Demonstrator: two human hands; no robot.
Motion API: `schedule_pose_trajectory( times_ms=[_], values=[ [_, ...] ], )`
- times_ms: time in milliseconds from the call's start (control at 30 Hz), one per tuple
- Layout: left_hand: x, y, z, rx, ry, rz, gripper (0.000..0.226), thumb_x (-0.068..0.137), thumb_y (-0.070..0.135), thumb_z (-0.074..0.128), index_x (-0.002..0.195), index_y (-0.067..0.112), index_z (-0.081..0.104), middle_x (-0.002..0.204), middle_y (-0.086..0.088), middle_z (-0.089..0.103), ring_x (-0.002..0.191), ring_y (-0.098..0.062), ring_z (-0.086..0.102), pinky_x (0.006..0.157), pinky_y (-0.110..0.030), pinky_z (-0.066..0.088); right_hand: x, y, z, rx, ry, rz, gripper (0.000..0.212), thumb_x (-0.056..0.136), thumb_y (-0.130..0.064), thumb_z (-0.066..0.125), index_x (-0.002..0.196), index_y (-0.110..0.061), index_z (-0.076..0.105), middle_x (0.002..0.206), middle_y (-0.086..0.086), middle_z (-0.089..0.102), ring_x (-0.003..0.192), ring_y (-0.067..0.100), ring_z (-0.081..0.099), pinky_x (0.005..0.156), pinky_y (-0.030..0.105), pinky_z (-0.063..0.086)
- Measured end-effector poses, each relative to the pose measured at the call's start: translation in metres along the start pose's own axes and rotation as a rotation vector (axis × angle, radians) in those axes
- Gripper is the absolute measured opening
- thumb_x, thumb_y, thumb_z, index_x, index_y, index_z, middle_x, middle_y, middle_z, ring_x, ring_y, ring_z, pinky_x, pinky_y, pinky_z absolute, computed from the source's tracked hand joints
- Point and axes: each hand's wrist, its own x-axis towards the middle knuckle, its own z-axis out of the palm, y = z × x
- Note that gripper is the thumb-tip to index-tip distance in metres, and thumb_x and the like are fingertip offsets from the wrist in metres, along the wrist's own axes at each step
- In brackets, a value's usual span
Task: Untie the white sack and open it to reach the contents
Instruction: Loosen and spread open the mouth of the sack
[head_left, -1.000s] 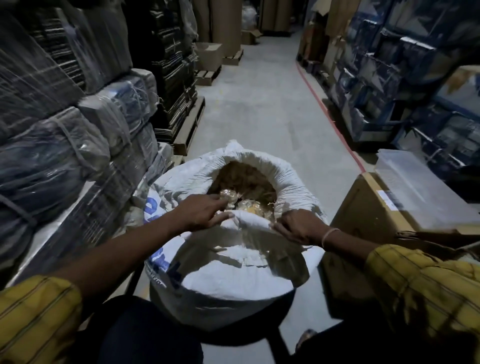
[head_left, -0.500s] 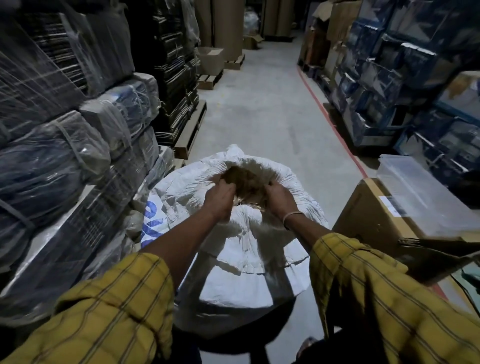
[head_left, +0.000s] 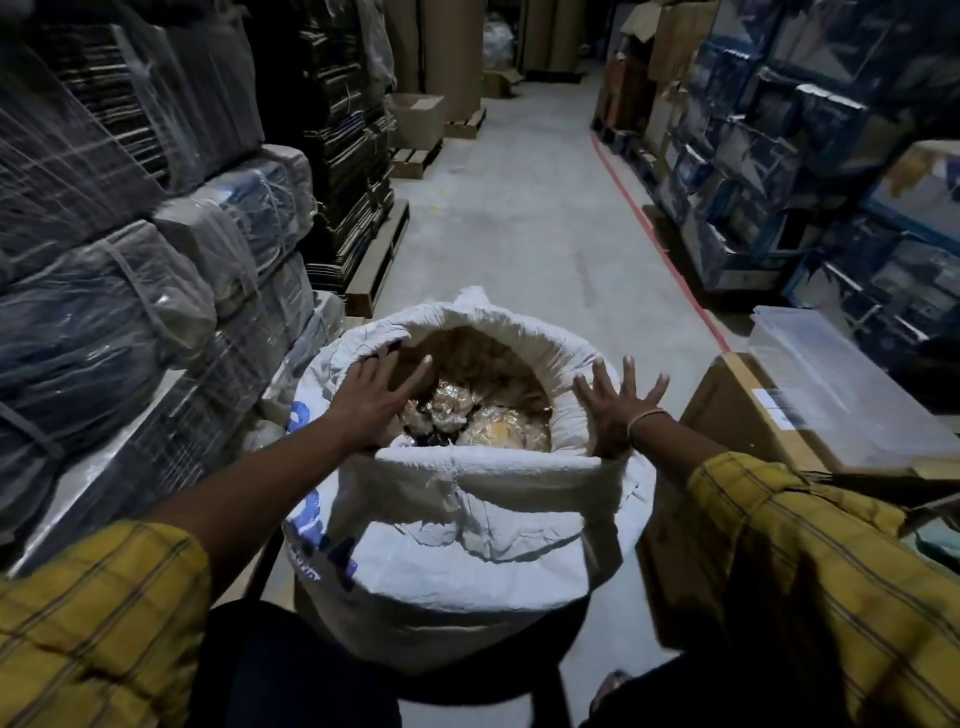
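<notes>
The white sack (head_left: 467, 525) with blue lettering stands upright in front of me, its mouth wide open and its rim rolled outward. Inside lie several clear plastic packets (head_left: 483, 421) of brownish contents. My left hand (head_left: 376, 397) is spread flat on the sack's left rim, fingers apart. My right hand (head_left: 613, 410) is spread on the right rim, fingers apart, a thin bangle at the wrist. Neither hand holds anything.
Plastic-wrapped bundles (head_left: 130, 322) are stacked close on the left. A cardboard box (head_left: 753, 415) with a clear plastic bin (head_left: 841, 384) on it stands at the right. Blue stacked goods (head_left: 831, 171) line the right wall behind a red floor line (head_left: 660, 244). The concrete aisle (head_left: 519, 223) runs ahead.
Both hands left the middle of the sack's mouth and moved apart to its left and right rim. The mouth is now spread wide and the packets inside show.
</notes>
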Motion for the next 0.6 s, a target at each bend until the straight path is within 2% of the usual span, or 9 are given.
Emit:
schedule_pose_trajectory(
  times_ms=[167, 233, 300, 367, 400, 433, 467, 500, 600],
  values=[
    [0.003, -0.005, -0.001, -0.057, -0.066, -0.021, 0.127, 0.081, 0.054, 0.076, 0.163, 0.030, -0.016, 0.164, -0.025, 0.019, 0.139, -0.046, 0.040, 0.109, -0.050, 0.039, 0.003, -0.004, -0.002, -0.074, -0.047, 0.150, 0.090, 0.097, -0.054, 0.052, 0.162, -0.030, -0.005, 0.166, 0.005, -0.033, 0.146, 0.051, -0.035, 0.095, 0.089, -0.018],
    [0.012, 0.003, -0.010, -0.093, -0.033, 0.042, 0.120, 0.078, 0.046, 0.082, 0.166, 0.024, 0.004, 0.155, -0.025, 0.034, 0.135, -0.044, 0.043, 0.103, -0.048, 0.045, 0.008, -0.018, -0.009, -0.096, 0.045, 0.121, 0.082, 0.101, -0.040, 0.047, 0.163, -0.022, -0.003, 0.167, 0.012, -0.030, 0.147, 0.051, -0.033, 0.099, 0.088, -0.017],
    [0.020, 0.012, -0.022, -0.059, 0.035, 0.135, 0.094, 0.077, 0.033, 0.085, 0.155, 0.017, 0.035, 0.146, -0.022, 0.047, 0.126, -0.038, 0.050, 0.093, -0.043, 0.051, 0.009, -0.036, -0.021, -0.118, 0.233, 0.045, 0.065, 0.103, -0.027, 0.038, 0.162, -0.013, 0.015, 0.170, 0.020, -0.014, 0.152, 0.051, -0.019, 0.107, 0.083, -0.011],
    [0.028, 0.020, -0.030, -0.021, 0.107, 0.221, 0.061, 0.077, 0.024, 0.084, 0.130, 0.013, 0.056, 0.128, -0.015, 0.059, 0.112, -0.031, 0.056, 0.084, -0.040, 0.052, 0.003, -0.056, -0.035, -0.110, 0.499, -0.100, 0.048, 0.101, -0.020, 0.040, 0.147, -0.008, 0.048, 0.162, 0.025, 0.023, 0.150, 0.050, 0.017, 0.116, 0.072, 0.016],
    [0.032, 0.024, -0.034, -0.016, 0.134, 0.255, 0.049, 0.080, 0.023, 0.082, 0.122, 0.012, 0.060, 0.119, -0.013, 0.061, 0.106, -0.029, 0.057, 0.082, -0.040, 0.052, 0.003, -0.067, -0.037, -0.067, 0.606, -0.209, 0.041, 0.099, -0.016, 0.043, 0.136, -0.007, 0.058, 0.149, 0.024, 0.039, 0.136, 0.045, 0.035, 0.108, 0.058, 0.034],
    [0.037, 0.028, -0.036, -0.026, 0.149, 0.271, 0.042, 0.083, 0.022, 0.079, 0.120, 0.011, 0.062, 0.115, -0.012, 0.062, 0.104, -0.029, 0.058, 0.081, -0.040, 0.052, 0.002, -0.078, -0.037, 0.009, 0.676, -0.323, 0.035, 0.099, -0.013, 0.045, 0.128, -0.007, 0.062, 0.140, 0.021, 0.047, 0.123, 0.039, 0.043, 0.094, 0.046, 0.043],
    [0.042, 0.033, -0.038, -0.044, 0.131, 0.265, 0.042, 0.086, 0.023, 0.076, 0.123, 0.011, 0.061, 0.115, -0.012, 0.062, 0.105, -0.029, 0.058, 0.082, -0.040, 0.052, 0.007, -0.089, -0.034, 0.088, 0.665, -0.402, 0.033, 0.100, -0.013, 0.044, 0.128, -0.006, 0.060, 0.138, 0.019, 0.049, 0.119, 0.037, 0.045, 0.088, 0.042, 0.047],
    [0.046, 0.037, -0.038, -0.060, 0.110, 0.249, 0.046, 0.088, 0.025, 0.075, 0.129, 0.011, 0.059, 0.118, -0.012, 0.060, 0.107, -0.029, 0.058, 0.084, -0.040, 0.053, 0.011, -0.096, -0.030, 0.125, 0.604, -0.434, 0.035, 0.100, -0.013, 0.043, 0.132, -0.005, 0.055, 0.141, 0.019, 0.048, 0.124, 0.039, 0.045, 0.092, 0.044, 0.050],
    [0.058, 0.038, -0.028, -0.036, 0.002, 0.142, 0.074, 0.084, 0.031, 0.078, 0.148, 0.018, 0.042, 0.141, -0.017, 0.049, 0.128, -0.033, 0.049, 0.102, -0.043, 0.047, 0.030, -0.094, -0.020, 0.041, 0.345, -0.307, 0.065, 0.094, -0.019, 0.054, 0.154, -0.007, 0.032, 0.159, 0.020, 0.028, 0.147, 0.051, 0.023, 0.117, 0.062, 0.031]
  ],
)
